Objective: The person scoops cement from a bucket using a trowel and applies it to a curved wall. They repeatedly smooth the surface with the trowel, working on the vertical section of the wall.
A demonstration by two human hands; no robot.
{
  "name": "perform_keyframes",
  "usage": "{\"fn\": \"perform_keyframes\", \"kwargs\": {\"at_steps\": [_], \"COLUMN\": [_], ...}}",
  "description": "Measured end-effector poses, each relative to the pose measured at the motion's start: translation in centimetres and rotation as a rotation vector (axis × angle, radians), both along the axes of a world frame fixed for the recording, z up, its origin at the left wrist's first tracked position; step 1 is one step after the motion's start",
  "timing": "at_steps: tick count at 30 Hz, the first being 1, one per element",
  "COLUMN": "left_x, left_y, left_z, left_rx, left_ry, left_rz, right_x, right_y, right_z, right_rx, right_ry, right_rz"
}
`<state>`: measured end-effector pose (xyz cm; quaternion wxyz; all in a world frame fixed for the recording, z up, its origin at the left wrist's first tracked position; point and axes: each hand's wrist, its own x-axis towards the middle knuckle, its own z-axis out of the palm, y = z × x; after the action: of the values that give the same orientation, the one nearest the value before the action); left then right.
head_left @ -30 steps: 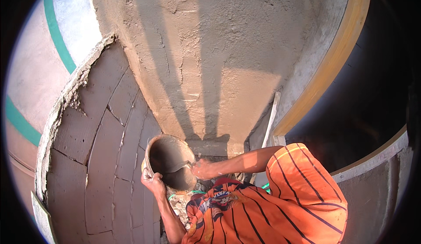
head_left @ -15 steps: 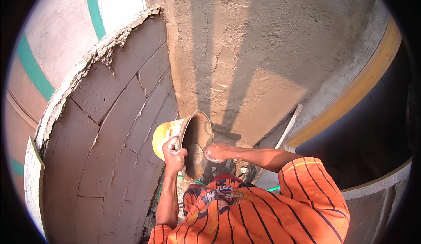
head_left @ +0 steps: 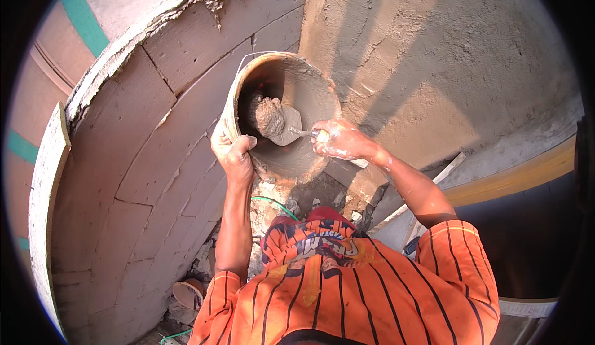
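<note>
A bucket is tilted so its mouth faces me, its inside coated with wet grey mortar. My left hand grips its rim on the left side, thumb inside and fingers round the outer wall. In my right hand is the handle of a trowel, whose blade reaches into the bucket. A lump of mortar sits at the blade's far end. The bucket's thin wire handle stands at the upper left of the rim.
On the left rises a grey block wall with a rough, broken top edge. A plastered wall meets it at a corner ahead. Rubble, a small round container and a green cord lie low down. A dark opening is at the right.
The bucket has come up closer and turned its mouth toward me. My right hand now shows the trowel and a lump of mortar inside the bucket. The view has shifted left.
</note>
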<state>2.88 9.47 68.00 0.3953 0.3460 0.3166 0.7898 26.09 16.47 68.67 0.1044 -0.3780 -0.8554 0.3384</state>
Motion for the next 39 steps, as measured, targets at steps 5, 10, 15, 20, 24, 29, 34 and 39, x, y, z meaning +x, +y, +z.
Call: {"fn": "perform_keyframes", "kwargs": {"at_steps": [5, 10, 15, 20, 24, 29, 34, 39], "left_x": [-1.7, -2.7, -1.9, -1.5, -0.5, -0.5, -1.3, -0.8], "left_y": [0.8, -0.9, -3.4, -9.0, -12.4, -12.8, -11.3, -9.7], "left_z": [-0.6, -2.5, -6.7, -14.2, -15.0, -17.1, -16.3, -14.0], "left_rx": [0.061, -0.045, -0.233, -0.439, -0.578, -0.634, -0.581, -0.52], "left_ry": [-0.077, -0.082, -0.127, -0.127, -0.232, -0.187, -0.248, -0.18], "left_rz": [0.016, 0.095, 0.121, 0.249, 0.365, 0.372, 0.297, 0.22], "right_x": [2.8, 8.0, 19.4, 31.7, 32.2, 27.4, 22.5, 26.0], "right_y": [2.2, 3.9, 12.3, 17.5, 13.4, 14.4, 16.4, 19.9], "right_z": [4.1, 9.7, 12.0, 19.5, 26.3, 19.8, 6.5, 7.1], "right_rx": [0.175, -0.265, -0.621, -0.156, 0.276, 0.197, 0.711, 0.661], "right_ry": [0.02, 0.124, 0.241, 0.521, 0.463, 0.508, -0.528, -0.732], "right_rz": [0.068, -0.021, -0.298, -0.698, -0.761, -0.572, -0.691, -0.88]}}
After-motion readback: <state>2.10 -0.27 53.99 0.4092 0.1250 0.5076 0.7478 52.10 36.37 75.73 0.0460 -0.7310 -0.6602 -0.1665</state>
